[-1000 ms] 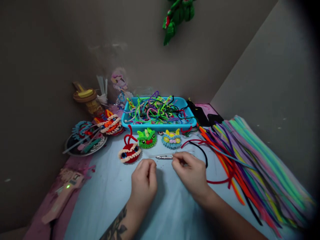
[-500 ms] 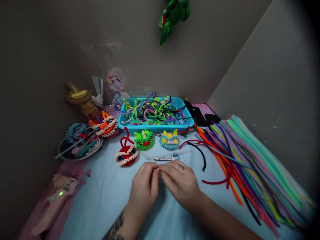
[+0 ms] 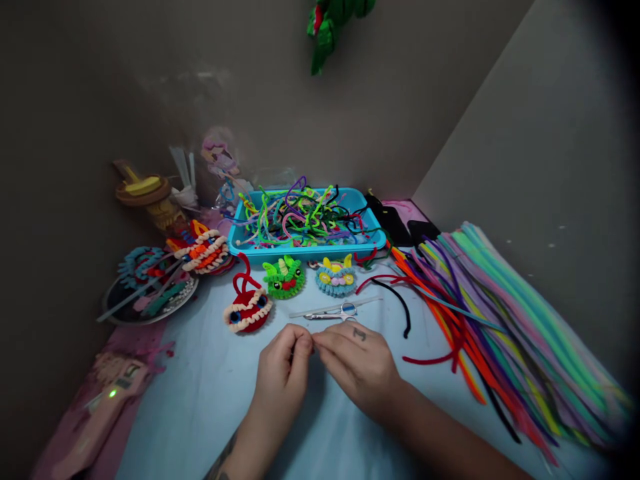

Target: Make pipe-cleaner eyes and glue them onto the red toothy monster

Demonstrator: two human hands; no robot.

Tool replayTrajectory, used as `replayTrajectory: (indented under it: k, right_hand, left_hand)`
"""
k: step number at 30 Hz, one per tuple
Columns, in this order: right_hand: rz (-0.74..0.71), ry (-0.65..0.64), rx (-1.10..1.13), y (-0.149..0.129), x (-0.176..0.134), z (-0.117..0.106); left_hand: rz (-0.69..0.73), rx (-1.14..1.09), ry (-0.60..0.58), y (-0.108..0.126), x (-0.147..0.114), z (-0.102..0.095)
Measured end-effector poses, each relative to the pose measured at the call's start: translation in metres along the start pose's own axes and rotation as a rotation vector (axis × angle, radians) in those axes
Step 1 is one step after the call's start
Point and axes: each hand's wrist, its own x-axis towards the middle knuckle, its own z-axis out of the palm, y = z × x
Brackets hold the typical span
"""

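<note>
My left hand (image 3: 284,367) and my right hand (image 3: 359,363) meet fingertip to fingertip above the blue table cover (image 3: 200,400). Both are closed in a pinch. Whatever lies between the fingers is too small or hidden to make out. Just beyond the fingertips lie small scissors (image 3: 325,315) and a thin clear stick. Behind these sit a red head with cream trim (image 3: 249,311), a green dragon-like head (image 3: 285,278) and a blue head with yellow ears (image 3: 335,276), all made of pipe cleaners.
A blue tray (image 3: 305,254) at the back holds tangled pipe cleaner scraps. Bundled pipe cleaners (image 3: 505,320) spread along the right. At left are a bowl (image 3: 175,303), a lidded cup (image 3: 147,197) and a pink glue gun (image 3: 103,413) with a green light. Green leaf-like pieces (image 3: 327,33) hang above.
The view has shifted slightly. My left thumb has moved up against the fingers, and the small shiny bit seen between the hands is now hidden.
</note>
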Motion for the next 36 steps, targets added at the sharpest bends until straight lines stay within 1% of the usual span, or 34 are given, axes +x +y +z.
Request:
replayTrajectory:
  k: [3, 6, 12, 15, 18, 22, 27, 31, 36]
  right_hand:
    - [0.015, 0.009, 0.001, 0.000, -0.001, 0.001]
    - [0.050, 0.025, 0.041, 0.000, -0.003, 0.003]
    - [0.096, 0.137, 0.133, -0.011, -0.002, 0.005]
    - [0.101, 0.142, 0.139, -0.020, -0.001, 0.002]
    - [0.114, 0.133, 0.112, -0.026, -0.004, 0.001]
    - [0.153, 0.132, 0.089, -0.028, -0.007, 0.002]
    - [0.166, 0.148, 0.037, -0.029, -0.008, 0.005]
    - [0.162, 0.137, 0.040, -0.029, -0.009, 0.007]
    - [0.213, 0.166, 0.059, -0.029, -0.006, 0.006]
  left_hand:
    - [0.047, 0.040, 0.007, -0.002, -0.001, 0.000]
    - [0.138, 0.044, 0.001, -0.004, 0.001, -0.003]
    - [0.374, -0.024, -0.104, -0.003, 0.007, -0.017]
    - [0.476, -0.058, -0.154, -0.002, 0.007, -0.025]
    - [0.536, -0.058, -0.182, -0.001, 0.006, -0.028]
    - [0.561, -0.003, -0.181, 0.002, 0.005, -0.028]
    - [0.595, 0.038, -0.173, 0.005, 0.006, -0.025]
    - [0.562, 0.075, -0.172, 0.005, 0.006, -0.026]
    - [0.514, 0.095, -0.209, 0.006, 0.005, -0.030]
